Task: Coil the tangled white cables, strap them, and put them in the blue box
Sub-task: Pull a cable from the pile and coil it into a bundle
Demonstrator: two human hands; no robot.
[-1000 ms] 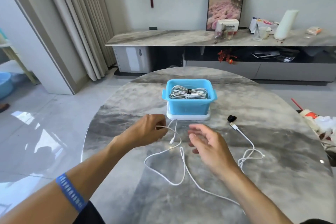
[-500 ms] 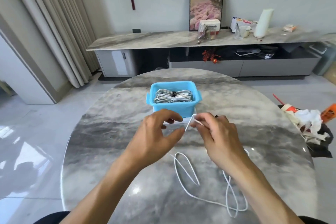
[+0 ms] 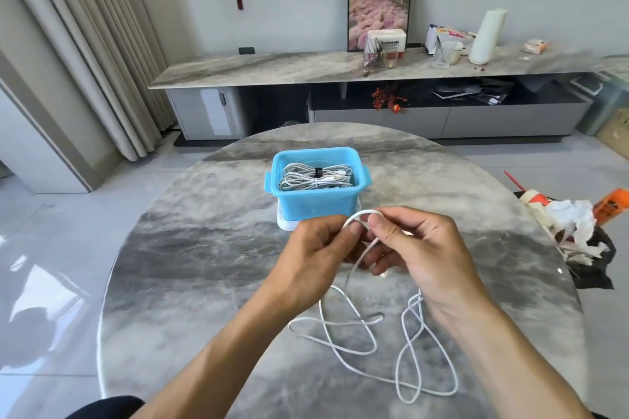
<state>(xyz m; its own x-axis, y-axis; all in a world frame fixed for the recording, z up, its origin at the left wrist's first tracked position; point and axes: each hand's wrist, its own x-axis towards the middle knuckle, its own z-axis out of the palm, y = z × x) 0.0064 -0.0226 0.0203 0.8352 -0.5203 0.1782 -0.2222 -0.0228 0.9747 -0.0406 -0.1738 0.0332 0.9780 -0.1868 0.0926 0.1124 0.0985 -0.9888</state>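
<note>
The cable (image 3: 343, 330) arches in a small first loop between both hands just in front of the blue box (image 3: 316, 201), and the rest trails in crossed loops on the table (image 3: 190, 269) below the wrists. Those crossings are the risk: pulled up carelessly, they could cinch into a knot or drag the slack off the near edge, and a slipping pinch would let the first loop spring open.

The left hand (image 3: 316, 255) pinches the cable between thumb and curled fingers. The right hand (image 3: 418, 255) pinches the other side of the arch, its remaining fingers loosely bent; whether they also touch the hanging strand is hard to tell. Strapped coils (image 3: 316, 177) already lie in the box.
</note>
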